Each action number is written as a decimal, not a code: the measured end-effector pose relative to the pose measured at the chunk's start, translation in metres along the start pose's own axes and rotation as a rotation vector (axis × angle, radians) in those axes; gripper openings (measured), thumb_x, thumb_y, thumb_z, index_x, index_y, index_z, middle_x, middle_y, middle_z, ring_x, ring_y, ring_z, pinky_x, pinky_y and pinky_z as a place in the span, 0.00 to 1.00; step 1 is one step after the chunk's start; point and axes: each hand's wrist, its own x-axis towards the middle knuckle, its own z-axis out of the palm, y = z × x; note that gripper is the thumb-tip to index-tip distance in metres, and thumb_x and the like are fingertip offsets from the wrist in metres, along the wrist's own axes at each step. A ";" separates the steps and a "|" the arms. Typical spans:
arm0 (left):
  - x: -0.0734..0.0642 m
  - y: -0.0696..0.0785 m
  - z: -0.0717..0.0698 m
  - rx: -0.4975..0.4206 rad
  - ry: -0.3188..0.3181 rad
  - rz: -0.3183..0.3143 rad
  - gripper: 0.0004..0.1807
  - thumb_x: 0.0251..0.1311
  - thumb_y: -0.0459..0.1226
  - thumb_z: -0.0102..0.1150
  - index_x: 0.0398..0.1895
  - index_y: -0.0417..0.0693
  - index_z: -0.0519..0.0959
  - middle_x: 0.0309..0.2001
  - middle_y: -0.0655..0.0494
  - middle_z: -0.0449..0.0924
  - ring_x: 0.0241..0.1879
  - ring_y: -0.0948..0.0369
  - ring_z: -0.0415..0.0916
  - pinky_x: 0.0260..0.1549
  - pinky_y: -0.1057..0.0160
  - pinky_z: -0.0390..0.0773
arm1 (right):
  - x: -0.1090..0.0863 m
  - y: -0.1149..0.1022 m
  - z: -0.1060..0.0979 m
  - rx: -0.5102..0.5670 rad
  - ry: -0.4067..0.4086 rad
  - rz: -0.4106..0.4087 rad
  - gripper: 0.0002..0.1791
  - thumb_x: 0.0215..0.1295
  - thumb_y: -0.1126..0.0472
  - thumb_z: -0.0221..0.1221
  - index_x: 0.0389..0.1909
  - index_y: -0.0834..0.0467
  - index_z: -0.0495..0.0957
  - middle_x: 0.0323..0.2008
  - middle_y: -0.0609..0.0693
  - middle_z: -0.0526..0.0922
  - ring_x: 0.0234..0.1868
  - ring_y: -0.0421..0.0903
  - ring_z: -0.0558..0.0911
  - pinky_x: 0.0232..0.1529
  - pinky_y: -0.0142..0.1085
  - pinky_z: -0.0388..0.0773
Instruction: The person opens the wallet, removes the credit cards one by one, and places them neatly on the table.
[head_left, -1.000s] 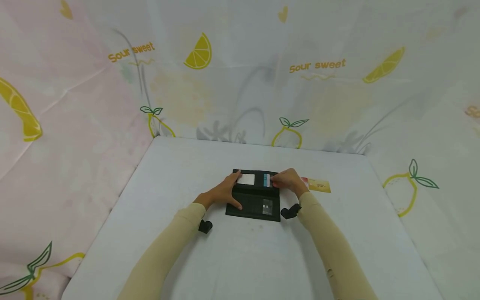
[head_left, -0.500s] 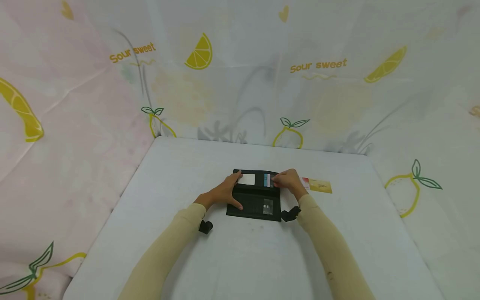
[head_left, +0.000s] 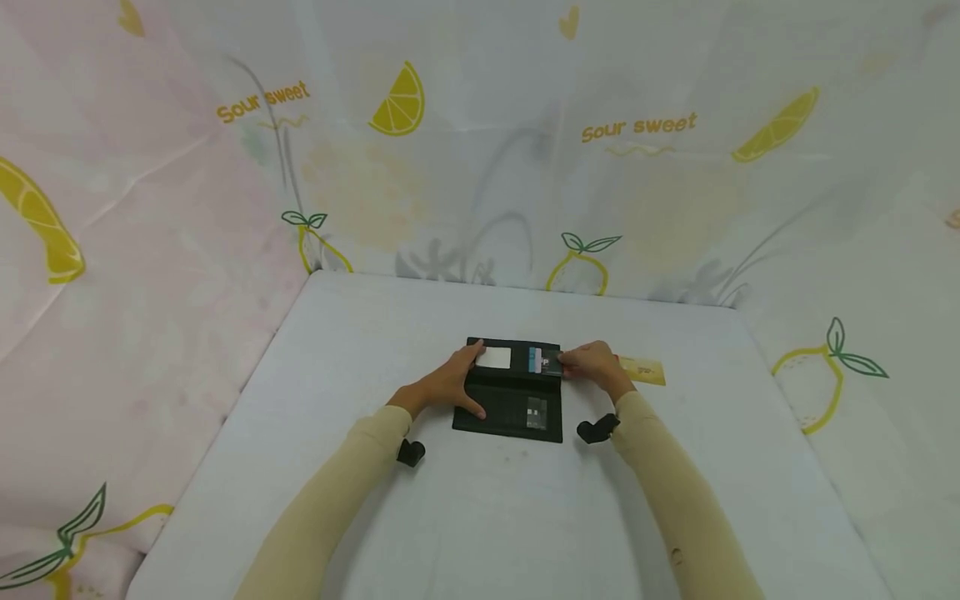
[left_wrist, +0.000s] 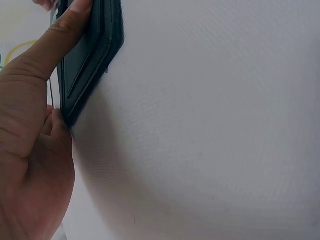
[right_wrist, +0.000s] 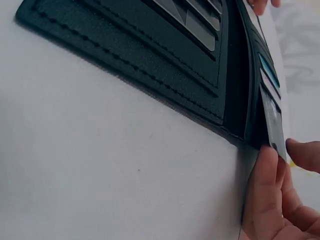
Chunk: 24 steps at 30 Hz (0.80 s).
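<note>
A dark green wallet (head_left: 498,410) lies unfolded on the table in the head view. My left hand (head_left: 448,385) rests on its left side, thumb and fingers spread, the thumb pressing the near flap. A dark card (head_left: 553,363), partly inside a slot of the far flap, sticks out past the wallet's right edge. My right hand (head_left: 596,363) pinches the end of this card (right_wrist: 274,122) between thumb and fingers. Beside it, light blue and white cards (head_left: 535,360) show in neighbouring slots. A white panel (head_left: 493,357) sits on the far flap's left side.
A yellow card (head_left: 643,371) lies on the table right of the wallet, partly behind my right hand. The near flap bears a small greyish card (head_left: 536,413). White table (head_left: 480,508) surrounds the wallet, with lemon-printed cloth (head_left: 480,167) hanging behind and at the sides.
My right hand has moved right, drawing the dark card along its slot so that more of it shows. It now covers the red end beside the yellow card. The left hand stays put.
</note>
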 end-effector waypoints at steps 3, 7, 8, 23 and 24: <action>0.000 0.000 0.000 0.002 -0.005 0.004 0.77 0.33 0.52 0.82 0.78 0.44 0.35 0.77 0.47 0.42 0.73 0.53 0.50 0.71 0.56 0.51 | -0.001 0.000 0.001 0.015 -0.002 0.011 0.19 0.64 0.62 0.64 0.50 0.71 0.78 0.34 0.54 0.82 0.29 0.40 0.81 0.33 0.29 0.79; 0.000 -0.001 0.000 0.002 -0.002 0.003 0.77 0.33 0.53 0.82 0.78 0.44 0.35 0.77 0.47 0.42 0.73 0.52 0.50 0.71 0.55 0.52 | -0.003 0.000 0.002 0.024 0.009 0.002 0.19 0.63 0.64 0.64 0.51 0.72 0.78 0.37 0.55 0.81 0.28 0.39 0.80 0.32 0.28 0.79; 0.000 -0.001 0.000 0.003 -0.002 0.000 0.77 0.33 0.53 0.82 0.78 0.44 0.35 0.77 0.47 0.42 0.73 0.52 0.50 0.71 0.55 0.52 | -0.003 0.000 0.003 0.031 0.010 -0.003 0.19 0.63 0.64 0.64 0.51 0.72 0.78 0.37 0.55 0.81 0.28 0.38 0.80 0.32 0.28 0.79; 0.000 0.001 0.001 0.037 -0.001 -0.004 0.76 0.34 0.54 0.81 0.78 0.44 0.35 0.77 0.47 0.40 0.74 0.52 0.45 0.71 0.54 0.50 | -0.009 0.023 -0.029 0.189 0.002 -0.012 0.24 0.63 0.68 0.63 0.57 0.75 0.73 0.49 0.61 0.78 0.30 0.40 0.81 0.35 0.29 0.81; 0.000 0.002 0.000 0.042 0.004 -0.009 0.76 0.34 0.54 0.82 0.78 0.44 0.35 0.77 0.47 0.40 0.74 0.52 0.44 0.71 0.53 0.50 | -0.009 0.025 -0.032 0.225 0.000 -0.006 0.24 0.62 0.69 0.63 0.58 0.75 0.72 0.49 0.61 0.77 0.29 0.40 0.81 0.34 0.29 0.81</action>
